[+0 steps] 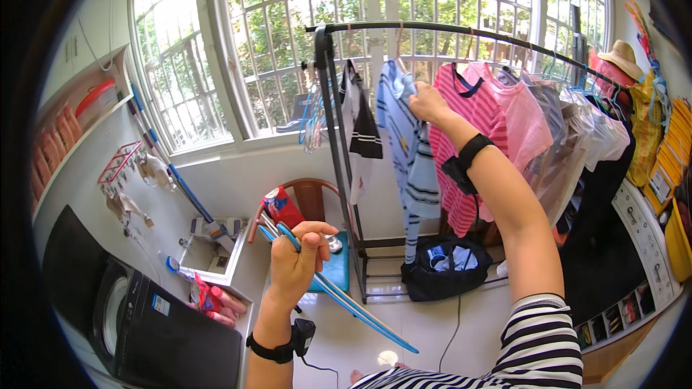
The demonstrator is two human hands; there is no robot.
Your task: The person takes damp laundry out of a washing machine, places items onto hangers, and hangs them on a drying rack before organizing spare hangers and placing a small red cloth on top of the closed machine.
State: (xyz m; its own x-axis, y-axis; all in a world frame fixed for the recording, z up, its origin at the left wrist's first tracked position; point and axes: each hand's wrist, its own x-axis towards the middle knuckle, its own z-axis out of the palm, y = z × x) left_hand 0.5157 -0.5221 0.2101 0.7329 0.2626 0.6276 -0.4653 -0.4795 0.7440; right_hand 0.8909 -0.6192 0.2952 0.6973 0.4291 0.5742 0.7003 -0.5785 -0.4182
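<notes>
My left hand is closed around a few thin blue and white clothes hangers, which slant down to the right. My raised right hand is at the shoulder of a light blue shirt with dark stripes at its lower part, its fingers closed on the cloth. The shirt hangs from the black clothes rack. Left of it hangs a black and white garment. On its right are a pink striped shirt and a plain pink top.
More clothes fill the rack's right end. A black bag with blue items sits under it. A wooden chair with a teal seat stands near my left hand. A black washing machine is at lower left; several hangers hang at the rack's left end.
</notes>
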